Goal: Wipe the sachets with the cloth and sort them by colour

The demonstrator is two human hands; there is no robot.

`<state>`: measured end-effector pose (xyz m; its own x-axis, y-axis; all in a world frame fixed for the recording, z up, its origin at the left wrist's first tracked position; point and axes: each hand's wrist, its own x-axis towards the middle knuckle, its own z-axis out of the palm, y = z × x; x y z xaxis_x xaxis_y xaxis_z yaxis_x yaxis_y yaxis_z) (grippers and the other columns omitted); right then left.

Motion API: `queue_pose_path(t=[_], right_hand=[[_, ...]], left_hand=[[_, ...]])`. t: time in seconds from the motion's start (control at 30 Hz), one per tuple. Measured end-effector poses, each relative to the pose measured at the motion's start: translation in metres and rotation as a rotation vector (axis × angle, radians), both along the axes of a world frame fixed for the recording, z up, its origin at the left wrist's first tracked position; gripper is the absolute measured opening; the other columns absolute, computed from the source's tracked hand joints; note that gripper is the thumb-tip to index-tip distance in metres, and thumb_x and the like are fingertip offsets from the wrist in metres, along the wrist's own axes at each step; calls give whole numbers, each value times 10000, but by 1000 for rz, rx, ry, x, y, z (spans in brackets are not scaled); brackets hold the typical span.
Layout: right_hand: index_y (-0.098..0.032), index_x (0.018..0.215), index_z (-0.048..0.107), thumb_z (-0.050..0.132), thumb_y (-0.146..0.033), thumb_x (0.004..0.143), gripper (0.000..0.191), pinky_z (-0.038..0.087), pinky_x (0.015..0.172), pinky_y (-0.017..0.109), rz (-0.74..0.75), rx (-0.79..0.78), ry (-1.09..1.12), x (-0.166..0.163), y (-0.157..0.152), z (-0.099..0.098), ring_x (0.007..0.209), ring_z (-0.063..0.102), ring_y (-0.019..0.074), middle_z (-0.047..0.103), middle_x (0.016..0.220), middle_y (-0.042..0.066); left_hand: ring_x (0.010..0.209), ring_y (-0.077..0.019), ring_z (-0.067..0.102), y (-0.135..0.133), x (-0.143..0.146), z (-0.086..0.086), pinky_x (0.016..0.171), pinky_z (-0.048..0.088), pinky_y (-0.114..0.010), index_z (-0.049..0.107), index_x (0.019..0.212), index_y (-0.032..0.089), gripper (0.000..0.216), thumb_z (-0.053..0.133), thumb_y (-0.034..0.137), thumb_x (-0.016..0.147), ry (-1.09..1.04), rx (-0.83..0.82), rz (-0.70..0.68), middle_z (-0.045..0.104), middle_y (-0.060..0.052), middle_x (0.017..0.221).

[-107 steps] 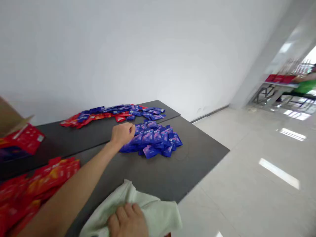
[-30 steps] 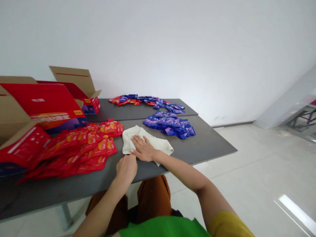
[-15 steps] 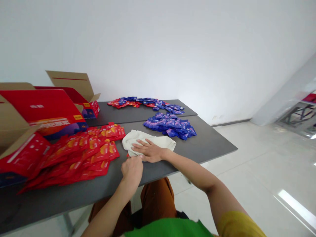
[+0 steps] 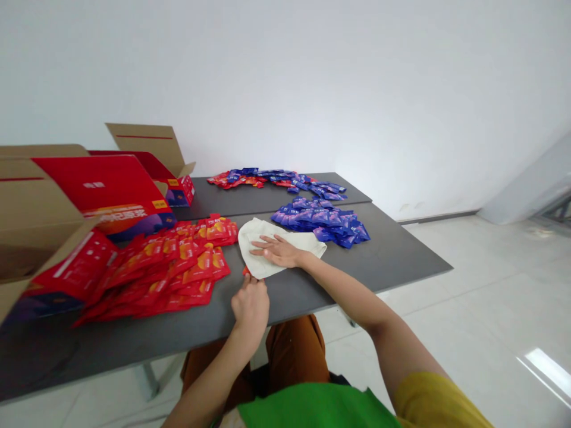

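Note:
An off-white piece of cloth [image 4: 292, 241], folded and rounded at its left end, lies on the dark grey table between the red and the blue packets. My right hand [image 4: 279, 251] rests flat on top of it with the fingers spread. At the cloth's near left edge, my left hand [image 4: 250, 303] is closed, its fingertips pinching the rim. A small red bit [image 4: 246, 271] shows beside those fingertips; what it belongs to is hidden.
A heap of red packets [image 4: 178, 261] lies to the left, by an open red carton [image 4: 120, 187]. Another open carton [image 4: 181, 189] stands behind. Purple-blue packets [image 4: 321, 217] are piled past the cloth, and mixed packets [image 4: 267, 177] along the back. The table's front edge [image 4: 307, 313] is close to me.
The cloth's left end is smoother and rounder than before. My right hand stays spread on it, and my left hand stays closed at the edge. The whole view has shifted slightly.

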<state>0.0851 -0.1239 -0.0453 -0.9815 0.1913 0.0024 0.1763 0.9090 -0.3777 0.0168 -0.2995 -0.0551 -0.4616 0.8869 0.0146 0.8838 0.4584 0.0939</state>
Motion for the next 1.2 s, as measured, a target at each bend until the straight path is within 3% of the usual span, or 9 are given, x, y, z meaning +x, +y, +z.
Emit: queue_pose_path(t=[0.17,0.33,0.5,0.63,0.8,1.0,1.13,1.2], right_hand=[[-368,1415,446,227,-378,1030,443,-50,1158,521,155,31,35,12,-21,0,1472,52,220,286,1549,-74],[-387,1347,529,135,-356,1039,501,35,1170,506,52,-8,48,2,-11,-3,1462,136,203,346,1522,-91],[-375,1415,446,179,-419,1027,473,94,1150,565,-107,94,43,-9,6,-11,1450,188,248,321,1541,-43],[-379,1433,414,267,-438,1011,451,91,1133,597,-2,170,68,0,-2,-12,1457,145,283,269,1562,-29],[-383,1443,392,285,-409,1018,440,-43,1154,516,168,200,110,14,-21,-14,1473,53,211,290,1551,-58],[-408,1390,465,196,-362,1037,446,33,1170,486,38,147,124,4,-13,-20,1466,110,185,328,1532,-92],[-380,1451,381,229,-439,1022,459,66,1160,521,-162,177,82,-2,-1,-16,1460,140,234,291,1553,-56],[-374,1477,329,263,-472,1009,482,45,1155,541,-155,191,56,1,1,-13,1463,118,252,263,1564,-46]], left_hand=[[834,-240,685,-5,-2,-9,656,489,-311,750,991,178,489,273,107,915,-5,2,-10,690,-175,1027],[856,-259,688,-2,-4,-11,687,506,-332,739,1030,161,470,282,122,929,26,63,-19,696,-174,1045],[1095,-238,628,-3,-5,-14,835,498,-301,675,1178,123,442,302,108,941,49,157,-52,638,-165,1234],[910,-240,686,-4,-4,-11,727,508,-317,703,1117,175,427,314,130,944,50,120,-15,686,-140,1139],[744,-268,690,-3,-3,-9,609,479,-331,729,936,159,428,301,137,936,70,67,4,715,-138,883],[806,-257,693,-3,-6,-16,659,485,-320,733,1000,167,433,304,136,943,72,107,-18,718,-158,936],[959,-247,675,-3,-7,-19,762,502,-318,691,1141,130,421,320,122,944,78,167,-67,657,-171,1191],[1031,-254,654,-4,-6,-19,789,504,-316,675,1167,107,420,321,114,941,76,172,-78,628,-168,1247]])
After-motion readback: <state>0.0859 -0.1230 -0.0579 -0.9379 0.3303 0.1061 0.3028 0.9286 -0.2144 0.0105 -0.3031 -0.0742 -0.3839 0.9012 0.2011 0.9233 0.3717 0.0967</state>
